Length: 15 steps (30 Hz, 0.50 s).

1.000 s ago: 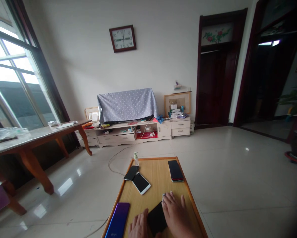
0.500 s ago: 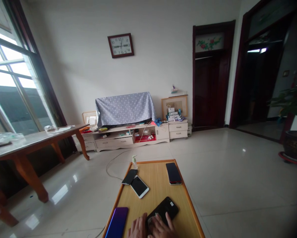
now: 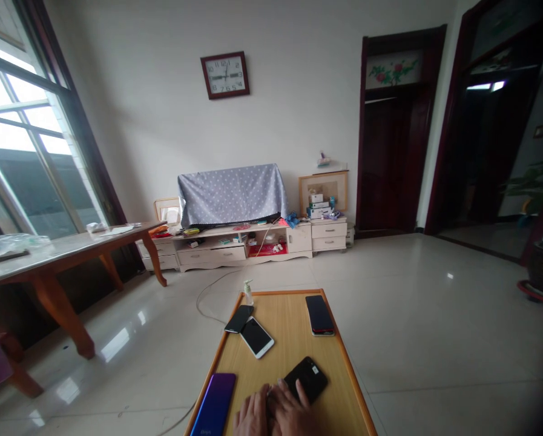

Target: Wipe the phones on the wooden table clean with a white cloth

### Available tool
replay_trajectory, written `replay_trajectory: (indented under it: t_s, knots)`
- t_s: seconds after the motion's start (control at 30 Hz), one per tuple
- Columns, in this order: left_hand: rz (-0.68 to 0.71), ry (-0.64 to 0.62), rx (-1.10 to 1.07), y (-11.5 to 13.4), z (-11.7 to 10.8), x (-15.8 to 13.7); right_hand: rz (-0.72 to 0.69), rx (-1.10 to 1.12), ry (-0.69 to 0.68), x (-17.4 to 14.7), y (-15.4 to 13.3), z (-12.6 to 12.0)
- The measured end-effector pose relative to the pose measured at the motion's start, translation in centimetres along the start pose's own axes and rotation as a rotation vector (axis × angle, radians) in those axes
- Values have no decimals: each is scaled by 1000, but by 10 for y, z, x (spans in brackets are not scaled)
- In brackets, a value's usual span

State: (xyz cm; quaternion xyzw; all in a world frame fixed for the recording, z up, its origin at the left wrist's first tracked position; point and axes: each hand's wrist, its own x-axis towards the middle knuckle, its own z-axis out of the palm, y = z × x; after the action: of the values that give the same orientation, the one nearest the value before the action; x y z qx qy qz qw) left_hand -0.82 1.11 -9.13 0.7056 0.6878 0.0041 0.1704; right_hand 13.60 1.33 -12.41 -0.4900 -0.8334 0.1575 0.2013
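A black smartphone [image 3: 306, 379] lies at a slant on the small wooden table [image 3: 286, 312], its back facing up with a small white label near the far end. My left hand [image 3: 252, 416] is at the phone's near-left end, fingers bent against it; the phone's near end is hidden. Over the lower part of the phone lies my right hand [image 3: 292, 412], pressing what looks like a thin pale wipe, mostly covered by the fingers. Left of my hands is a blue-purple smartphone [image 3: 214, 404].
Farther up the table, a white smartphone [image 3: 257, 337] touches a dark smartphone [image 3: 239, 319] beside a pump bottle [image 3: 248, 293]. Stacked phones [image 3: 319, 315] lie near the right edge. A long table [image 3: 66, 260] stands left, and a low white cabinet [image 3: 212, 257] lines the wall.
My right hand has slid down the phone toward my left hand, uncovering more of its back. The whole view has shifted slightly with the camera.
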Motion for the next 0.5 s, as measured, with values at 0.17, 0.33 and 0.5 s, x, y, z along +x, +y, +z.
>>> replay_trajectory:
  t_s: [0.17, 0.33, 0.5]
  knots:
    - [40, 43, 1, 2, 1, -2, 114, 40, 90, -1, -4, -25]
    - [48, 63, 7, 8, -6, -8, 261, -57, 241, -5, 25, -40]
    - [50, 42, 11, 13, -11, -12, 310, -158, 298, -13, 40, -34]
